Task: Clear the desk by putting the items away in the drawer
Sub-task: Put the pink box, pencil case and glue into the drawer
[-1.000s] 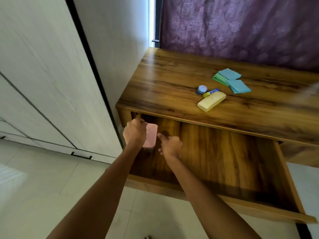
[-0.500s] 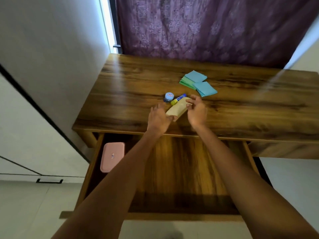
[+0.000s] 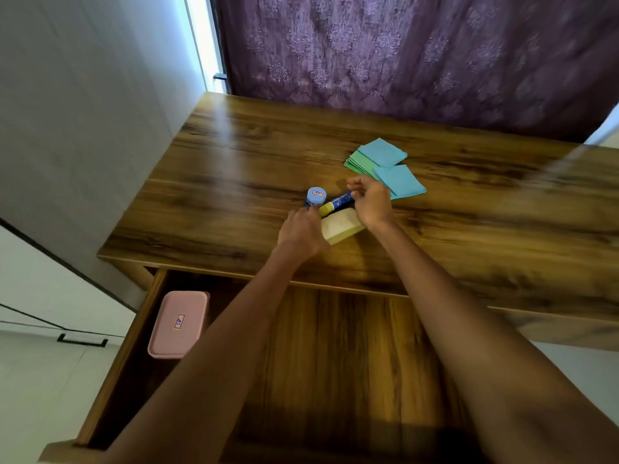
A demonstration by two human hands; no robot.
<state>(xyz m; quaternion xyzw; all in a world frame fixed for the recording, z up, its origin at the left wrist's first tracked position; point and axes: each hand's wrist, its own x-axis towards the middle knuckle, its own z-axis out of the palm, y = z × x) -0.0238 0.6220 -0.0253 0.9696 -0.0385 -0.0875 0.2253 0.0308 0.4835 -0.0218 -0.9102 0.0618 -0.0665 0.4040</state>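
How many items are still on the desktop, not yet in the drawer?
4, counting the paper as one: small jar at the left hand, glue stick pinched by the right hand, cream case between them, coloured paper squares behind. Hands may hide more.

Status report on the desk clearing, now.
Left hand at small jar, grip hidden. Right hand pinches glue stick. Pink box in drawer. Nothing in the way.

The scene is lit softly by daylight from a bright strip of window (image 3: 201,38) at the far left, beside the curtain (image 3: 418,55). Pale shine is seen on the desk (image 3: 234,155) top. The open drawer (image 3: 335,380) is darker, with a shadow near its front. Straight lines are bent at the edges. The corners are a little blurred.
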